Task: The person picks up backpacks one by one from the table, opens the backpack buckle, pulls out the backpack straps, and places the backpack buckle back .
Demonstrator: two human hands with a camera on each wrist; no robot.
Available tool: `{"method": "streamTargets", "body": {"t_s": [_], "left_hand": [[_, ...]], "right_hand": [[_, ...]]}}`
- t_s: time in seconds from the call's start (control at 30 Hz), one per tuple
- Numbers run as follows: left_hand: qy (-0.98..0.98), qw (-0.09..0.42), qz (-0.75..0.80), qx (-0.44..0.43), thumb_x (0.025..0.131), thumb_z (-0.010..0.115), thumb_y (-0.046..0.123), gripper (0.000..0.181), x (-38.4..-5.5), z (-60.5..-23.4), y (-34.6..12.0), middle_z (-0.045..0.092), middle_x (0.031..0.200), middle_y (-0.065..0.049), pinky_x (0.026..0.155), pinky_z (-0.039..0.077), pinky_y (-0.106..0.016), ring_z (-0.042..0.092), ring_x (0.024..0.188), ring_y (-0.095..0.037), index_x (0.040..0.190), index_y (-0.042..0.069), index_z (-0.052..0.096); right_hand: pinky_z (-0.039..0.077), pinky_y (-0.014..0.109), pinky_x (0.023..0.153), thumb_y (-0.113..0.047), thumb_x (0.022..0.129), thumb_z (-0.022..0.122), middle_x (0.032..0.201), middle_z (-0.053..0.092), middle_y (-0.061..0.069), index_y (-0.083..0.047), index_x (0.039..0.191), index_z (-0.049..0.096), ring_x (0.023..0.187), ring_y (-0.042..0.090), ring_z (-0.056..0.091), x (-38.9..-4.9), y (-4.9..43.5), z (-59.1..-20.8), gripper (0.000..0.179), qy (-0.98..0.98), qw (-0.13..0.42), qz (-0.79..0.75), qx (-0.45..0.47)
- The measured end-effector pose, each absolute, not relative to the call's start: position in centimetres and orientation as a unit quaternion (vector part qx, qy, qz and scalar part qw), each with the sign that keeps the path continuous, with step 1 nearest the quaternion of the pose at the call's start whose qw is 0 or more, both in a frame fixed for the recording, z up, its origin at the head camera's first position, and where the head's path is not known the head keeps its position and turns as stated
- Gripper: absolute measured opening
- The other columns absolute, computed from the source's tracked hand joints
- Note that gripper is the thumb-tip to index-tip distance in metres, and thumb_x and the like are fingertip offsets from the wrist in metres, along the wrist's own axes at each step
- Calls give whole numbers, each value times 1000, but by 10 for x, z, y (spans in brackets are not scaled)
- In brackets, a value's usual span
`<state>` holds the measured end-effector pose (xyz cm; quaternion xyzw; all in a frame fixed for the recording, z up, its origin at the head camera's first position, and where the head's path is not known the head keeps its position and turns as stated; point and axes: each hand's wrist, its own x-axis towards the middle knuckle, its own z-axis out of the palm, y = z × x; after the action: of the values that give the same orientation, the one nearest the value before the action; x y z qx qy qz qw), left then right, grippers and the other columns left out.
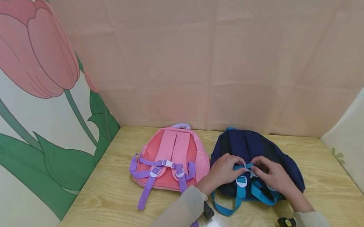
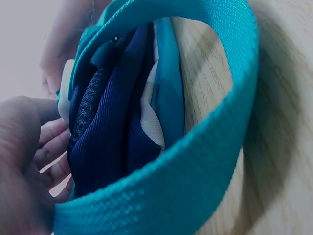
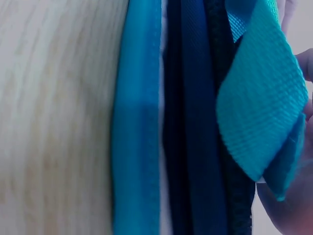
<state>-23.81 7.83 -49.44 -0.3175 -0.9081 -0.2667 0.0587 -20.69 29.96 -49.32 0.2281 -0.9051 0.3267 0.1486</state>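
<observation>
Head view alone shows a pink backpack (image 1: pixel 175 146) and tulip wall (image 1: pixel 32 49); left hand (image 1: pixel 225 168) and right hand (image 1: pixel 274 174) pinch a blue strap (image 1: pixel 249 165) above wood table (image 1: pixel 108 199).

The bench (image 1: pixel 102 192) has a pale, yellowish wood-grain top, with a bright patch of glare toward its near side. Directly on it lie a pink backpack (image 1: pixel 175 144) and, just beside it, a navy backpack (image 1: pixel 247 141), both with their shoulder straps facing up.

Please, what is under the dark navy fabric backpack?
Under the dark navy fabric backpack is the pale wood-grain table; the part of the tabletop directly beneath is covered and cannot be seen.
</observation>
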Motion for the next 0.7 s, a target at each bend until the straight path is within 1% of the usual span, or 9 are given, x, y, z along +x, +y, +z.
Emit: {"method": "streamTargets", "body": {"t_s": [0.17,0.3,0.5,0.7], "left_hand": [[-914,55,-251,-314,99,62,47,28,-237,-493,80,67,102,18,75,37,-8,50,91,2,116,28,73],[-914,61,-248,-316,99,63,46,26,-237,-493,80,67,100,18,75,38,-8,51,91,1,114,27,73],[-911,67,-245,-324,99,62,47,26,-237,-495,79,66,100,18,76,38,-8,52,93,1,114,28,72],[-909,67,-246,-329,99,62,46,26,-237,-495,78,67,102,18,76,36,-8,51,91,1,115,28,71]], "right_hand": [[52,26,67,-14,93,74,95,70,-8,-13,111,69,82,1,61,-207,298,-489,19,-910,134,317,232],[52,27,68,-15,91,76,93,69,-10,-14,108,70,81,1,60,-208,295,-488,18,-910,137,312,236],[50,27,65,-14,90,77,87,66,-12,-18,100,69,76,-1,56,-208,294,-489,13,-914,150,294,236],[45,24,61,-14,94,73,84,63,-11,-18,99,67,71,1,51,-207,297,-491,9,-914,143,307,224]]}}
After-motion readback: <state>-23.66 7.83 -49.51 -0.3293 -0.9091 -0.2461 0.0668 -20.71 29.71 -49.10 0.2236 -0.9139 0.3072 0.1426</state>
